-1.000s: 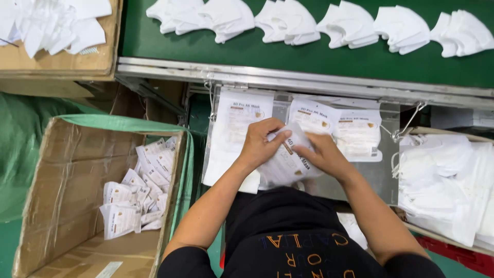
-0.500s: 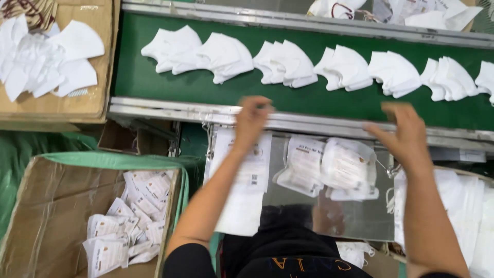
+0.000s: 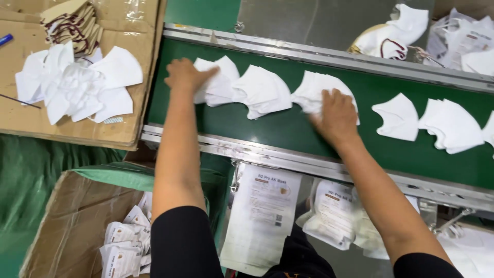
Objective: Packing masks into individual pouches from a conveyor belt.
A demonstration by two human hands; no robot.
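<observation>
Green conveyor belt (image 3: 288,131) with metal side rails runs across in front of me, carrying a row of folded white face masks. Both my bare arms reach forward over the near rail. My left hand (image 3: 184,75) lies flat, fingers together, its palm on a small stack of white masks (image 3: 218,82) at the left end of the row; it presses on the stack and grips nothing. My right hand (image 3: 335,114) rests with fingers spread on another white mask stack (image 3: 321,90) farther along the belt, pressing it down, fingers not curled around it. Between my two hands sits a third mask pile (image 3: 262,92), touched by neither hand. To the right on the belt lie more masks, a single one (image 3: 399,117) and a fanned pile (image 3: 453,126), well apart from my right hand.

Left of the belt, a flattened cardboard sheet (image 3: 20,118) holds loose white masks (image 3: 77,87). Below it, near my left elbow, an open cardboard box (image 3: 67,226) contains packaged masks (image 3: 123,244). Just below the near rail, in front of my body, hang clear printed bags (image 3: 262,216), with filled mask packets (image 3: 332,213) beside them
</observation>
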